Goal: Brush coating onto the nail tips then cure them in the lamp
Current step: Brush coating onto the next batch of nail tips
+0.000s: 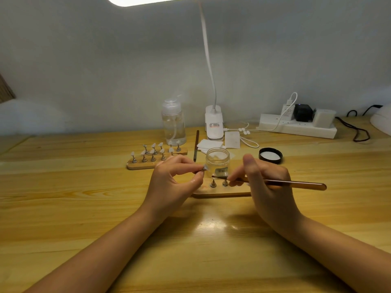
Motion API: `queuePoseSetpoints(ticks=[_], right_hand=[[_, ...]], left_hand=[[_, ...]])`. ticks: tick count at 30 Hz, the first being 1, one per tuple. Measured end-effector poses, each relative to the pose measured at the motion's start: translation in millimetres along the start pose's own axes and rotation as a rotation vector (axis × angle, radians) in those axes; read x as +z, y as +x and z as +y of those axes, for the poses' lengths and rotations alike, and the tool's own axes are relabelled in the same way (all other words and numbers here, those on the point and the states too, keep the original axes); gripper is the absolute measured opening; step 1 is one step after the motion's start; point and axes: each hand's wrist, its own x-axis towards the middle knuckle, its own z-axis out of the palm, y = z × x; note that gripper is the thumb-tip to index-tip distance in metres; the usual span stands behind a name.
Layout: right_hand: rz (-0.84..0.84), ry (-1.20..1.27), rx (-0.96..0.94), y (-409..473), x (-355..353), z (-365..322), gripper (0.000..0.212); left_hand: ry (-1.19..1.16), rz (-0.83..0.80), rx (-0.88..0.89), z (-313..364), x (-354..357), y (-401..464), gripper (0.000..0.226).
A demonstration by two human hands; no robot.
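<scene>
- The left hand [176, 178] pinches one small nail tip on its stand [204, 169] between thumb and finger, and holds it up just in front of the jar [218, 160].
- The right hand [262, 182] grips a long brown brush [281, 182] like a pencil. The brush end points left, toward the held nail tip, but is not touching it.
- The jar is open. Its black lid [270, 155] lies on the counter [84, 208] to the right of it.
- Under the hands is a near wooden holder [220, 194] with two little metal stands [219, 183] that look bare.
- Farther back is a second wooden holder [146, 164] with many more nail tips [153, 152] on stands.
- A clear pump bottle [173, 121], a white desk lamp [214, 123], some white pads [208, 143], a spare brush [196, 145] and a power strip [298, 126] sit at the back.
- A white curved thing at the far right edge [380, 120] may be the curing lamp, but I cannot tell for sure.
- I think the brushing step is in hand now, and it looks early, as many tips wait.
- Next, the brush end needs to meet the small tip softly. The left hand must keep it very steady, so the coat goes on thin and even and stays off the fingers.
</scene>
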Motion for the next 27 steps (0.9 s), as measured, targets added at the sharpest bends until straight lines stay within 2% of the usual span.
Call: queuePoseSetpoints(ticks=[7,12,15,18,23,27], right_hand=[[0.073,0.060,0.071,-2.1,-2.2,-2.2,0.033],[0.010,-0.023,-0.012,-3.0,-2.9,-1.5,0.032],[-0.040,-0.085,-0.107,-1.8,-1.4,-1.1,0.039],[-0.085,-0.160,-0.195,-0.5,1.4,-0.5,0.037],[-0.095,-0.232,-0.237,-1.8,2.5,-0.1,0.035],[-0.087,-0.173,-0.216,-4.0,1.8,-0.8,0.050]], left_hand=[[-0.047,0.018,-0.001,-2.3,-1.6,2.2,0.022],[-0.050,0.036,0.032,-4.8,-3.8,2.2,0.022],[-0.059,0.025,0.023,-4.5,-4.1,2.2,0.020],[-0.047,0.026,0.014,-4.3,-3.2,3.2,0.020],[-0.052,0.027,-0.009,-5.0,-3.2,3.9,0.019],[-0.056,0.030,-0.018,-4.9,-3.2,4.3,0.023]])
